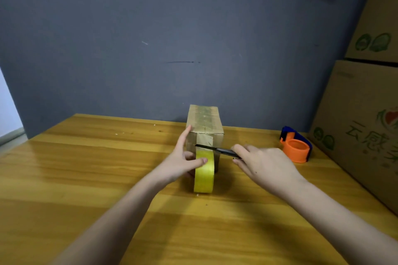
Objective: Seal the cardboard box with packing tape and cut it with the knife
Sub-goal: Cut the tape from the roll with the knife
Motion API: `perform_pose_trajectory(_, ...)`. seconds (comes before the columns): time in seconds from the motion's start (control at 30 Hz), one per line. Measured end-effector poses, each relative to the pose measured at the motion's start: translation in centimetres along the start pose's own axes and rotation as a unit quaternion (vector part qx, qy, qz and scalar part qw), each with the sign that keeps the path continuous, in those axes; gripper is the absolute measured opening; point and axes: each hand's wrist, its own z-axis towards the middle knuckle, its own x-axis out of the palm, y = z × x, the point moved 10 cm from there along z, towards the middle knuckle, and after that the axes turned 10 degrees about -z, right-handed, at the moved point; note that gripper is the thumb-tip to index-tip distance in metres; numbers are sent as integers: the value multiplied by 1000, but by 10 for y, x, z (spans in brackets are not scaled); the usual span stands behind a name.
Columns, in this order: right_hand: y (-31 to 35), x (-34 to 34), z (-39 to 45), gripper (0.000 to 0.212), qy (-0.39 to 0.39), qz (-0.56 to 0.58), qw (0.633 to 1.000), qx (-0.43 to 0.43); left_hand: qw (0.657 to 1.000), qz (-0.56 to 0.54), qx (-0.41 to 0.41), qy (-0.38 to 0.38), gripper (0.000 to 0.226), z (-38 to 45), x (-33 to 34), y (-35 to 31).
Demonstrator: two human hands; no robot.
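Note:
A small cardboard box stands in the middle of the wooden table, with a strip of tape running over its top and down its near face. A yellow roll of packing tape stands on edge right in front of the box. My left hand grips the roll from the left, thumb across its top and index finger raised against the box's left edge. My right hand holds a utility knife, whose blade points left across the tape just above the roll.
An orange and blue tape dispenser sits on the table to the right. Large printed cardboard cartons are stacked along the right edge. A dark grey wall rises directly behind the table.

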Motion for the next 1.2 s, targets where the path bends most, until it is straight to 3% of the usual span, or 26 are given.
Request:
perform_pose_trajectory(0.13,2,5,4,22,-5,-75,997,3,1000,-8,3,0,96,-2,2,-2)
perform_pose_trajectory(0.53,5,5,12,29,10,-100,995,-11,1000,5,-7,-16,97,-3,1,-2)
perform_pose_trajectory(0.87,2,23,3,28,85,-108,990,12,1000,5,-11,-19,103,-6,-1,-3)
perform_pose_trajectory(0.93,-5,22,-2,34,70,-97,992,26,1000,6,-2,-18,104,-7,0,-3)
perform_pose_trajectory(1.03,-9,14,-14,25,55,-69,995,36,999,-10,27,-16,103,-11,2,-4)
perform_pose_trajectory(1.13,-33,16,-32,28,82,32,988,125,998,-24,53,-17,94,-21,10,-4)
perform_pose_trajectory(1.2,-52,33,-49,28,113,137,964,200,997,-40,67,-15,86,-27,21,-4)
